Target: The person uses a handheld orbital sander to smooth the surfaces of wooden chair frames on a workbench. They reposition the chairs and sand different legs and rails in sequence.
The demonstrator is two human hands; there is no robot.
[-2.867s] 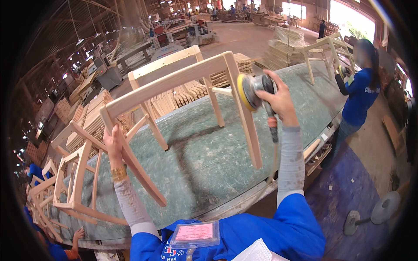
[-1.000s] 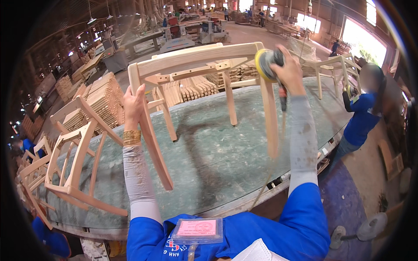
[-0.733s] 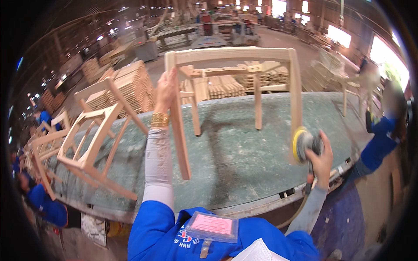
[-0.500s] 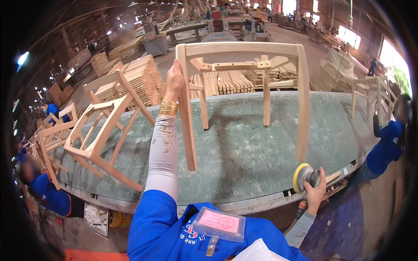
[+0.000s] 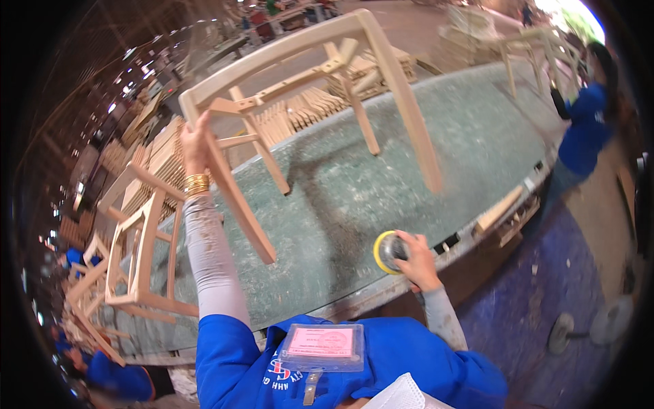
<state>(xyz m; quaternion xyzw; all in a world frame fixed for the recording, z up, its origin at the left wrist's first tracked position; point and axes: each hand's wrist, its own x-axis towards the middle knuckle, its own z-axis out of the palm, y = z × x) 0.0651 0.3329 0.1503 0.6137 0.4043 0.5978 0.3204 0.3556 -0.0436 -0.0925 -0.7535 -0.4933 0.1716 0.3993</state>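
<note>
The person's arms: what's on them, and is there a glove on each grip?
Blue shirt sleeves sit at the top, with snug grey sleeves below them; the left grey one has brownish smudges. A stack of gold-coloured bangles circles the left wrist. The left grip and right grip wear no gloves.

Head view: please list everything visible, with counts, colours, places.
Table: one, green, across the middle
Held chair: one, pale wood, middle of table
Sander: one, dark and yellow, table's near edge
Left chairs: at least two, pale wood, left
Right chair: one, pale wood, table's far right
Wood stacks: several, pale, behind table
Workers: at least two, in blue, right and lower left
Badge: one, pink, lower centre
Mask: one, white, bottom edge
Bangles: several, gold, left wrist
Sleeves: two, grey, forearms
Left hand: one, gripping held chair
Right hand: one, around sander
</note>
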